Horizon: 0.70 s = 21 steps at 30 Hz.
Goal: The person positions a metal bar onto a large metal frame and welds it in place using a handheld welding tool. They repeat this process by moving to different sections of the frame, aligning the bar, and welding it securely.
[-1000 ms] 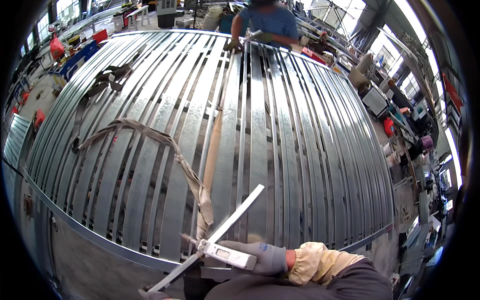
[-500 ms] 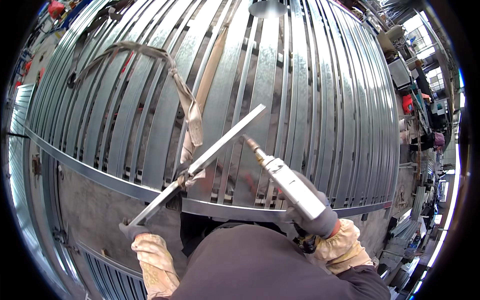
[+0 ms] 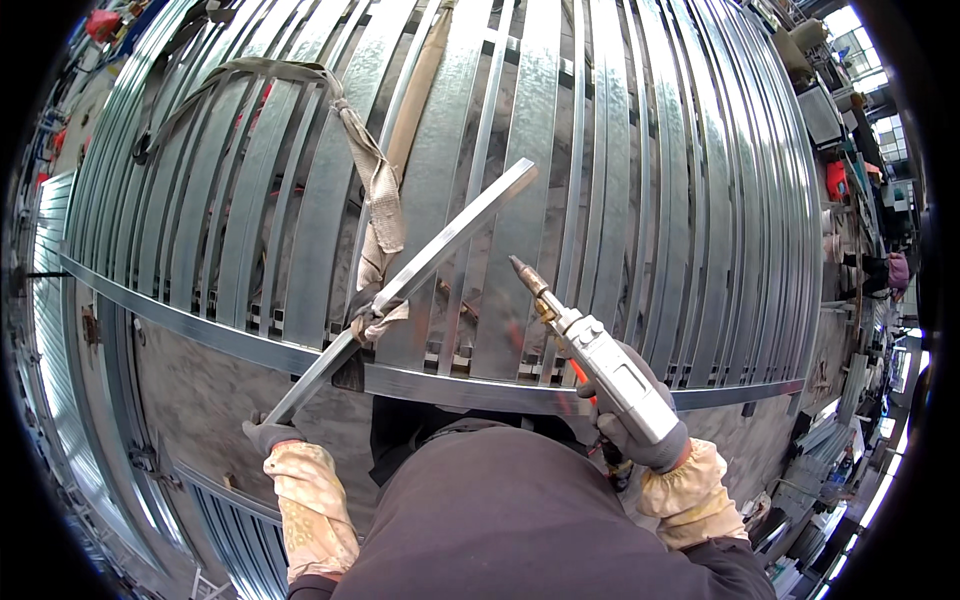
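Note:
My left hand (image 3: 272, 433), in a grey glove, grips the near end of a square metal tube (image 3: 455, 232). The tube slants away to the right above a panel of galvanized metal slats (image 3: 425, 300). A beige cloth strap (image 3: 382, 200) is knotted around the tube's middle, beside the panel's near edge. In my right hand (image 3: 650, 425), also gloved, is a silver handheld welding gun (image 3: 617, 375). Its copper-coloured nozzle points up and left over the slats, apart from the tube. Part of my right hand's grip is hidden behind the gun's body.
The panel's near rail (image 3: 470, 390) runs across in front of me. The strap loops over the slats at the left, near a long brown strip (image 3: 418, 100). More slatted metalwork (image 3: 235, 530) lies at lower left. Metal profiles (image 3: 820, 480) are stacked at the right.
The panel and tube sit higher in the picture. The welding gun has shifted right, and its nozzle is farther from the tube. Both hands keep their hold.

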Motion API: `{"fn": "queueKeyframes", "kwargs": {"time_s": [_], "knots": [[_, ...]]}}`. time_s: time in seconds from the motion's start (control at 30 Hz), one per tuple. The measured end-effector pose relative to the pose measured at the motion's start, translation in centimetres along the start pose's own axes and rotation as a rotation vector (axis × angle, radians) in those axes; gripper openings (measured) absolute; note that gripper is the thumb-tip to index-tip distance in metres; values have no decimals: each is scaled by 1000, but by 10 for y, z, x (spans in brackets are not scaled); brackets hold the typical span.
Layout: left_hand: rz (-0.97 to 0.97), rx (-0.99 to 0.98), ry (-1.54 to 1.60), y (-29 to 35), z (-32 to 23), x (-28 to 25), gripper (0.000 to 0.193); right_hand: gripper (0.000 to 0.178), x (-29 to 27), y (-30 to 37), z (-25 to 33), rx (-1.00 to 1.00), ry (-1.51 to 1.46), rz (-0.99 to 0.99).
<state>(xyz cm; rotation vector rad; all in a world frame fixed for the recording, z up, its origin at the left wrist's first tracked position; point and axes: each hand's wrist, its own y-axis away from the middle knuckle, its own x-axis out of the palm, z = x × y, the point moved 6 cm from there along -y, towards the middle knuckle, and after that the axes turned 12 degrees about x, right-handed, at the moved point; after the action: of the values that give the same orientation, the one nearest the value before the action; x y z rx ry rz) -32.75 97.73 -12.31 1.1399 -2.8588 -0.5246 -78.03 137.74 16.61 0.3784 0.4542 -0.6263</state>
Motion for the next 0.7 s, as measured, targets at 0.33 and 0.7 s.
{"fn": "queueKeyframes", "kwargs": {"time_s": [0.33,0.7], "knots": [[99,91,-121,-37,13,-7,41,72,-6,20,-31,169,-102,-37],[95,155,-245,-7,-9,-1,46,58,-8,25,-45,71,-56,-180]]}}
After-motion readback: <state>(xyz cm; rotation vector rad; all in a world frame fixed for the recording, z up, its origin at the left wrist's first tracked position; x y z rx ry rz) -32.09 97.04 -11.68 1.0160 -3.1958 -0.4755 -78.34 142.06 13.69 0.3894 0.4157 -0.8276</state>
